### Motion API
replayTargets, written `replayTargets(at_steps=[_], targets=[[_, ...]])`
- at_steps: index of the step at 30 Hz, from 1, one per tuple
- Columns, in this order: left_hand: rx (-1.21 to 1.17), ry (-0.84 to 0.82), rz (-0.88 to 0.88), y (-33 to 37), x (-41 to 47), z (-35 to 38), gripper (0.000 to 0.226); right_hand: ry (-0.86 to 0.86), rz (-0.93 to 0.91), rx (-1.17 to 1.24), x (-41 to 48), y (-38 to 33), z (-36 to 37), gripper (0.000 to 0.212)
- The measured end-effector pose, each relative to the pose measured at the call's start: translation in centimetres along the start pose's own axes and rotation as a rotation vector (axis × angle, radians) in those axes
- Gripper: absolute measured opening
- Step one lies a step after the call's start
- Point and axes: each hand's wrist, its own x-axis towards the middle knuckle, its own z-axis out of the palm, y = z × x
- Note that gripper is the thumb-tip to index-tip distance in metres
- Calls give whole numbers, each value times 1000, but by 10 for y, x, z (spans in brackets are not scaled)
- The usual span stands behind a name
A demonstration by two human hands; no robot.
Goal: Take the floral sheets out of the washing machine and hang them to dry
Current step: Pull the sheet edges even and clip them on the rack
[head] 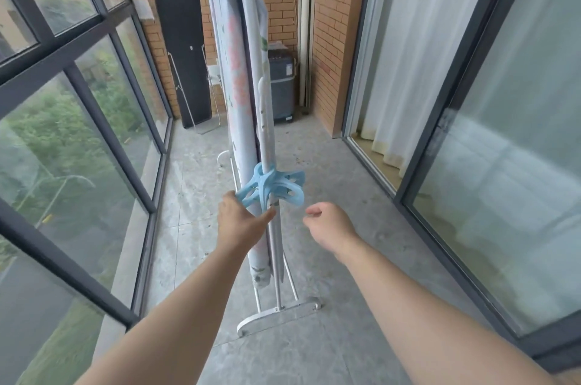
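Observation:
A pale blue floral sheet (240,76) hangs draped over a white drying rack (276,296) that runs away from me down the balcony. Large light-blue plastic clips (276,188) sit on the near end of the rack. My left hand (242,221) reaches to that end, its thumb against the rail and its fingers at the clips; how the fingers lie is hidden. My right hand (327,225) hovers just right of the rack, loosely curled and holding nothing. The grey washing machine (282,86) stands at the far end, partly hidden by the sheet.
Dark-framed windows (78,95) line the left side. A sliding glass door (503,133) with a white curtain lines the right. A black board (182,48) leans on the brick back wall. The grey tiled floor (345,196) runs on both sides of the rack.

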Motion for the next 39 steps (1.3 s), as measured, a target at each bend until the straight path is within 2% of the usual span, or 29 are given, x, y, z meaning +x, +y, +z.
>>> replayTargets(at_steps=[6,11,16,24,33,36,39], targets=[[76,49,49,-1,1,3,58,-10,23,-1,-4,11,-3,38],[140,102,163,-13,0,-6,42,-9,22,3,-3,12,-5,37],[140,138,189,-23,-4,-12,23,-18,31,4,-3,11,-3,37],[177,165,252,-25,-9,-17,15,-31,9,11,-1,6,0,32],[161,210,262,-24,-12,-27,13,-69,28,34,3,0,10,42],[154,184,261,-30,-12,-32,13,-49,44,76,8,-2,12,51],[151,161,246,-30,-10,-38,12,-27,49,111,22,-9,9,75]])
